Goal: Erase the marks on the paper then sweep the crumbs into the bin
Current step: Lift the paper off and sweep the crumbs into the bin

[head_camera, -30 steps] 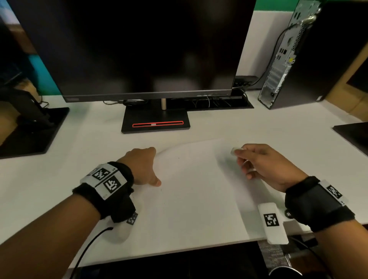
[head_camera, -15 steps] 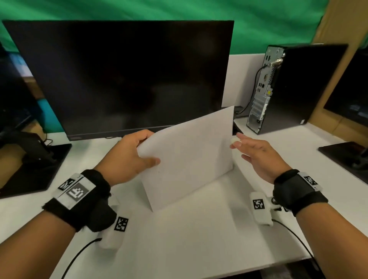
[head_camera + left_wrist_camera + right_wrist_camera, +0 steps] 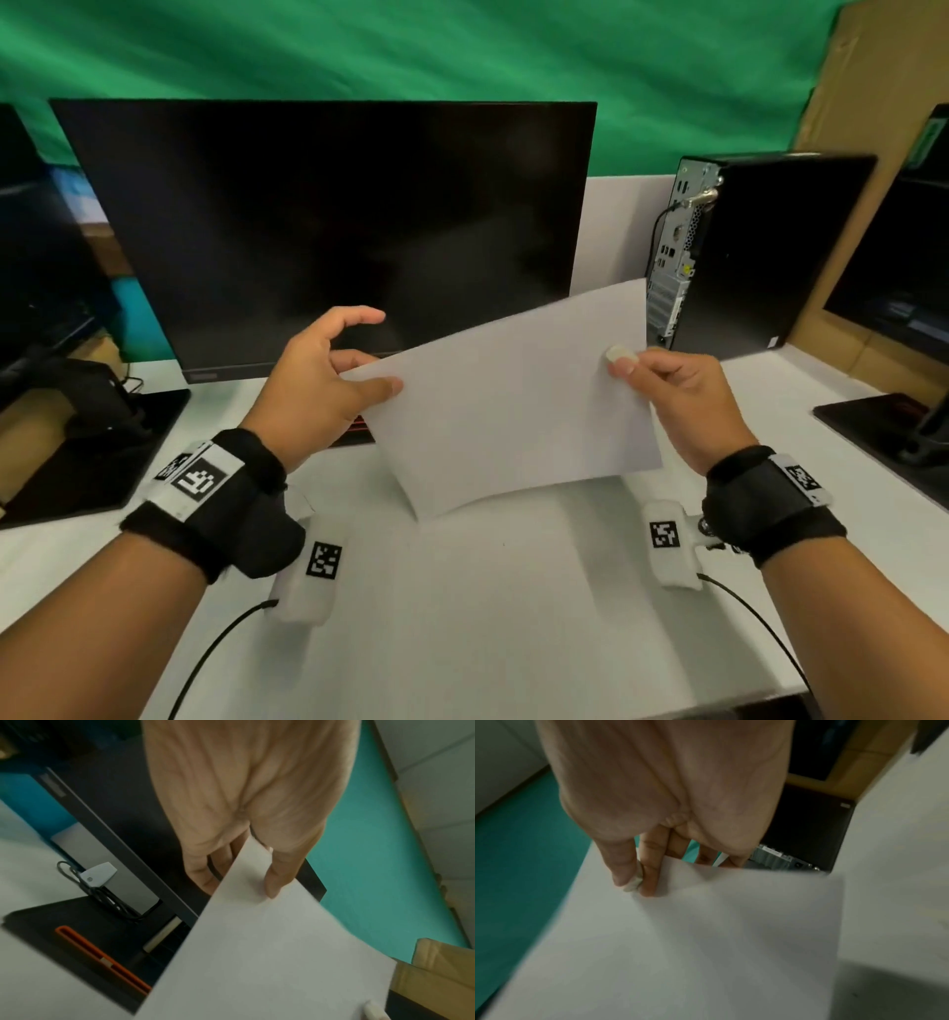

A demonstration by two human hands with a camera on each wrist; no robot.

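A white sheet of paper (image 3: pixel 513 406) hangs tilted in the air above the white desk (image 3: pixel 488 616), in front of the monitor. My left hand (image 3: pixel 359 375) pinches its left edge, thumb on the front and fingers behind, index finger raised clear. My right hand (image 3: pixel 631 365) pinches a small white eraser (image 3: pixel 619 353) between thumb and index finger and also grips the sheet's right edge. The right wrist view shows the eraser (image 3: pixel 634 883) against the paper (image 3: pixel 706 943), with the other fingers behind it. In the left wrist view the thumb lies on the paper (image 3: pixel 257 953). I see no marks on the sheet.
A black monitor (image 3: pixel 328 231) stands right behind the paper, its base (image 3: pixel 77 933) carrying an orange stripe. A black PC tower (image 3: pixel 760 246) is at the back right. Other monitor bases sit at the far left (image 3: pixel 77 452) and far right (image 3: pixel 893 426). A tiny dark speck (image 3: pixel 504 545) lies on the desk.
The paper lay flat under my left hand a second ago. My left hand lifted it off the desk, and my right hand, still holding the eraser, has taken hold of its right edge.
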